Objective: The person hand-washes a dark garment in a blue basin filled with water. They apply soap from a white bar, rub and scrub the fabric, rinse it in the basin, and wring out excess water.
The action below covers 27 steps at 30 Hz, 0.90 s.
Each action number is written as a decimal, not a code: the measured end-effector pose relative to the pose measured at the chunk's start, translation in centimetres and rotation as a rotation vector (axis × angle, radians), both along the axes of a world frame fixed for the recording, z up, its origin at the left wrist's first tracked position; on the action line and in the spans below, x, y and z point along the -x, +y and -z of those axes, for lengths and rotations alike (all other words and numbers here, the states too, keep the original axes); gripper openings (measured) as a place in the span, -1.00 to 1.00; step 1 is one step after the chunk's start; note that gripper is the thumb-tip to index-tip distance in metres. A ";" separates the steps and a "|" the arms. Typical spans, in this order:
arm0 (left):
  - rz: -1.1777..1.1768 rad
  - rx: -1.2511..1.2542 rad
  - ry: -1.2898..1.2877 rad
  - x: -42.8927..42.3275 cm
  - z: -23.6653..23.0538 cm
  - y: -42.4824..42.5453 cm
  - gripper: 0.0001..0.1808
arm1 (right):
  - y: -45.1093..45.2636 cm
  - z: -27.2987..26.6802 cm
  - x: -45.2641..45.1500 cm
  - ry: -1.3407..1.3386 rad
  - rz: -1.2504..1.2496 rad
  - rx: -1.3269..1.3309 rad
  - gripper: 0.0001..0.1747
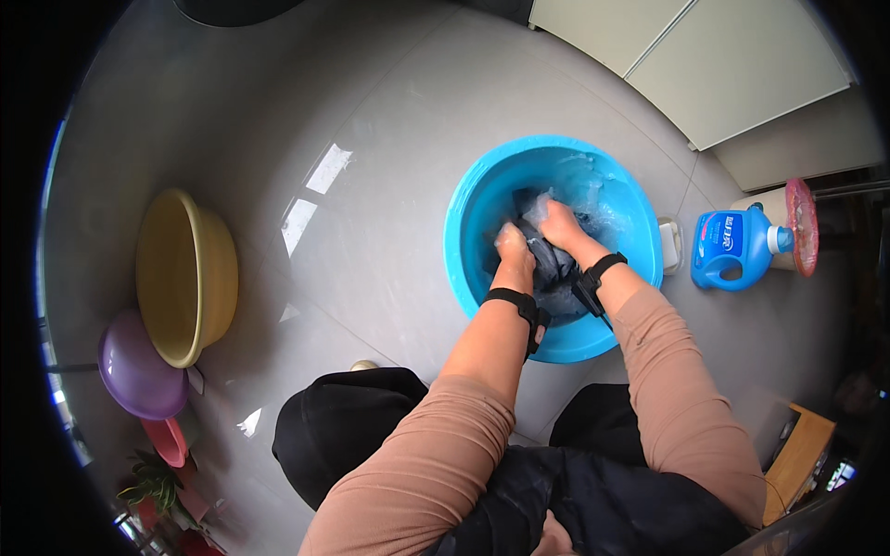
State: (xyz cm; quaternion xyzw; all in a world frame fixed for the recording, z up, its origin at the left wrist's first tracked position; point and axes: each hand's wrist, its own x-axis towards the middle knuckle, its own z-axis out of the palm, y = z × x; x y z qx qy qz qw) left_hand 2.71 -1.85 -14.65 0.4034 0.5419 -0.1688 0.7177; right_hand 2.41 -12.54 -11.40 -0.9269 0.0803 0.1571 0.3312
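In front of me a round blue plastic basin stands on the floor, with soapy water in it. A dark grey wet cloth is bunched in the water, partly hidden by my hands. My left hand grips the cloth on its left side, its fingers curled and covered in suds. Just to the right and slightly farther off, my right hand is closed on the same cloth, also with foam on it. Black straps are around both wrists. The left hand's fingertips are hard to see.
Right of the basin are a white soap bar in a clear dish and a blue detergent bottle bearing writing. A pink-rimmed container lies behind. Pale cabinets stand at upper right. Yellow and purple basins rest leftward.
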 end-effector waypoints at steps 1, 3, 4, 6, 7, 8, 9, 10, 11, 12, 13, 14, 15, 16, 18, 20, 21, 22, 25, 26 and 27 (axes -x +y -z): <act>-0.012 0.068 0.023 -0.2 -0.5 0.0 -0.58 | 0.8 -0.9 0.5 -0.169 0.005 -0.115 -0.72; -0.015 0.365 -0.134 -0.4 -0.9 0.4 -0.44 | 2.0 -3.7 1.9 -0.277 0.151 -0.431 -0.78; -0.001 0.459 -0.196 -0.5 -0.7 0.5 -0.43 | 2.6 -5.4 2.6 -0.362 0.140 -0.439 -0.79; -0.015 0.685 -0.246 -0.2 0.2 0.6 -0.50 | 3.8 -8.1 4.3 -0.438 0.018 -0.328 -0.77; 0.043 0.629 -0.380 0.0 0.6 0.4 -0.52 | 4.4 -8.9 4.7 -0.545 -0.047 -0.298 -0.76; 0.112 0.588 -0.536 0.4 1.0 0.4 -0.53 | 5.0 -9.4 4.8 -0.554 -0.071 -0.303 -0.72; 0.159 0.601 -0.667 0.5 1.1 0.1 -0.57 | 5.4 -9.4 4.6 -0.545 -0.063 -0.303 -0.71; 0.235 0.578 -0.876 0.9 1.0 -0.2 -0.61 | 5.4 -9.0 4.1 -0.511 -0.037 -0.225 -0.70; 0.227 0.628 -0.935 0.7 0.8 -0.5 -0.65 | 5.3 -8.3 3.3 -0.480 -0.058 -0.164 -0.69; 0.248 0.577 -0.808 0.9 0.3 -0.7 -0.68 | 4.8 -7.2 2.3 -0.515 0.012 -0.145 -0.68; 0.253 0.472 -0.500 0.6 -0.4 -1.0 -0.70 | 4.1 -6.0 1.2 -0.507 0.049 -0.125 -0.65; 0.249 0.477 -0.278 0.6 -1.1 -1.3 -0.72 | 2.8 -4.8 0.1 -0.449 0.125 -0.064 -0.62; 0.337 0.329 -0.183 0.0 -1.8 -1.2 -0.63 | 1.7 -3.6 -0.9 -0.410 0.137 0.013 -0.62; 0.295 0.315 -0.223 -0.2 -2.4 -0.9 -0.58 | 0.4 -2.5 -1.0 -0.307 0.074 0.157 -0.64; 0.196 0.282 -0.276 -0.8 -2.9 0.1 -0.38 | -0.7 -0.2 -0.8 -0.161 0.080 0.338 -0.62; 0.057 0.100 -0.278 -0.9 -2.6 1.1 -0.28 | -1.2 1.2 -0.2 -0.056 0.150 0.356 -0.56; 0.011 0.065 -0.192 -0.8 -2.2 1.6 -0.27 | -1.2 1.7 0.4 -0.081 -0.028 0.393 -0.55; -0.012 0.124 -0.172 -0.3 -1.7 1.7 -0.29 | -1.2 1.9 0.6 -0.052 -0.233 0.403 -0.54; 0.119 0.074 -0.094 0.8 -0.4 1.5 -0.42 | -1.2 2.0 1.3 -0.123 -0.347 0.650 -0.55; 0.098 -0.085 -0.140 1.0 0.0 1.2 -0.50 | -1.2 2.1 1.3 -0.205 -0.125 0.598 -0.55; 0.062 -0.078 -0.139 1.2 0.3 1.0 -0.51 | -1.4 2.1 1.3 -0.156 -0.287 0.683 -0.55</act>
